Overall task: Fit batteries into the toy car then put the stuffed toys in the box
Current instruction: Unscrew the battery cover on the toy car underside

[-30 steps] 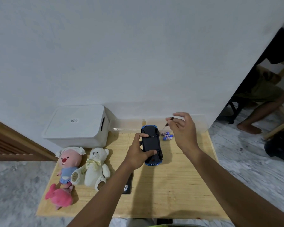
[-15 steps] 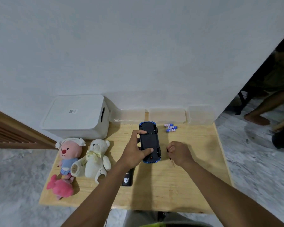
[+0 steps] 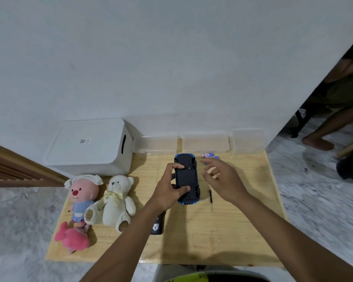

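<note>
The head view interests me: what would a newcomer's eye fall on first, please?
A blue toy car, black underside up, sits mid-table gripped by the left hand; the open right hand hovers by the blue batteries. At the left, a pink-faced plush doll, a cream teddy bear and a pink plush whale lie before a white lidded box.

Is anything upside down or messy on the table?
The toy car is flipped over, its dark underside and wheels facing up, gripped by the left hand. That likely suits fitting the batteries. The pink stuffed toy lies near the table's front-left corner. Nothing looks spilled or broken.
</note>
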Tool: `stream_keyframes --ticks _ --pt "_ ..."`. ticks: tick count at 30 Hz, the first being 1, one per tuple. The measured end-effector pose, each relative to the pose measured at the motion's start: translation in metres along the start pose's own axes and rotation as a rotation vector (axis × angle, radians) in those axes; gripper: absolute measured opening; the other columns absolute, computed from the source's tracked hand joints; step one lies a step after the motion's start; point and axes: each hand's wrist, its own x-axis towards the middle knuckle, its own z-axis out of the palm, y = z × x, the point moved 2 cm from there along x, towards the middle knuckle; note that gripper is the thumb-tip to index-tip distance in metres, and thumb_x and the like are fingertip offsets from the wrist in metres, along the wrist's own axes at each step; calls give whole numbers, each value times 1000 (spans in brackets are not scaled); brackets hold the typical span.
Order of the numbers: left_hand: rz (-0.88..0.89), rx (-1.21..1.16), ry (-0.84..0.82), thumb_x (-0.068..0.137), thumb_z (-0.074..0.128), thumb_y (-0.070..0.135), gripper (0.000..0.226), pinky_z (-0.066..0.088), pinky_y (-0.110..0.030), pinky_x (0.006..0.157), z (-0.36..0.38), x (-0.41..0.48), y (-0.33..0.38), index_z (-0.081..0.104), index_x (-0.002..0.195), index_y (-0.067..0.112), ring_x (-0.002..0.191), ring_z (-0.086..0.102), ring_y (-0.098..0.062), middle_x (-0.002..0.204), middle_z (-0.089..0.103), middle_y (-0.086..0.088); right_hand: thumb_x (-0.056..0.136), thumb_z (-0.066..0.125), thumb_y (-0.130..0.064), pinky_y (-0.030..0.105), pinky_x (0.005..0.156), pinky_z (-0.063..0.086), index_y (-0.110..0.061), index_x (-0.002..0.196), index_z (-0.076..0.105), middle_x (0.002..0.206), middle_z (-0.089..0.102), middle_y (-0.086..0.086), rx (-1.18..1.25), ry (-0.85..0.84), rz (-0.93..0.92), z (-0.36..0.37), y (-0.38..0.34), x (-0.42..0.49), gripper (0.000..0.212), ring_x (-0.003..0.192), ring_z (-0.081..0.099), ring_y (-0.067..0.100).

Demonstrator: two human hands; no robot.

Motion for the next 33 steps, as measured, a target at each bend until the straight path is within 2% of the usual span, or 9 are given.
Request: stream_keyframes --ticks 3,6,9,12,15,19,24,29,33 --pt "12 -13 0 86 76 0 58 63 -53 83 5 2 2 48 123 34 99 72 -33 118 67 -10 90 70 -28 9 83 41 -35 136 57 116 53 -16 -188 -200 -98 5 -10 3 48 94 51 -7" --pt "15 -30 -8 85 77 -1 59 62 -55 82 8 3 4 48 125 32 96 73 -32 118 66 -13 88 73 -28 16 92 43 -25 137 59 120 51 -7 -225 -190 -109 12 -12 5 50 99 47 -2" --pt "19 -31 -19 86 77 -1 59 63 -52 81 8 2 6 48 126 31 90 73 -25 119 66 -12 82 80 -24 1 83 35 -21 132 62 116 50 -8 -172 -157 -99 15 -11 4 54 96 47 -16" --pt "17 -37 -48 86 77 -1 63 63 -50 83 6 1 6 48 130 33 87 72 -23 120 67 -10 79 82 -20 -4 79 32 -24 131 60 113 49 -11 -162 -162 -112 10 -13 2 56 97 42 -24" --pt "17 -27 -93 84 76 -3 72 62 -48 85 4 1 6 46 135 39 91 70 -23 125 66 -9 78 82 -21 -1 79 34 -30 128 58 110 52 -15 -180 -183 -116 3 -13 2 56 96 45 -17" --pt "11 -7 -128 82 74 -5 82 61 -46 85 7 0 7 44 139 44 93 68 -22 128 64 -6 75 85 -24 16 78 41 -36 126 57 107 56 -11 -192 -207 -98 2 -7 5 60 91 53 5" --pt "28 14 -124 81 73 -6 87 62 -40 86 11 2 7 42 143 46 94 68 -20 129 63 -7 75 85 -23 4 73 36 -32 125 59 103 57 -8 -215 -194 -126 2 -4 11 57 85 50 0" --pt "17 5 -117 81 72 -9 92 62 -45 83 13 4 9 38 147 46 92 67 -21 132 59 -9 75 80 -24 23 74 49 -28 127 59 94 57 -7 -242 -174 -150 2 -4 11 56 81 56 12" --pt "19 -4 -115 81 71 -10 91 61 -47 84 16 5 10 38 147 44 100 66 -23 133 57 -9 74 78 -21 22 73 50 -22 129 60 89 60 -5 -236 -124 -153 5 -3 9 58 76 59 15"
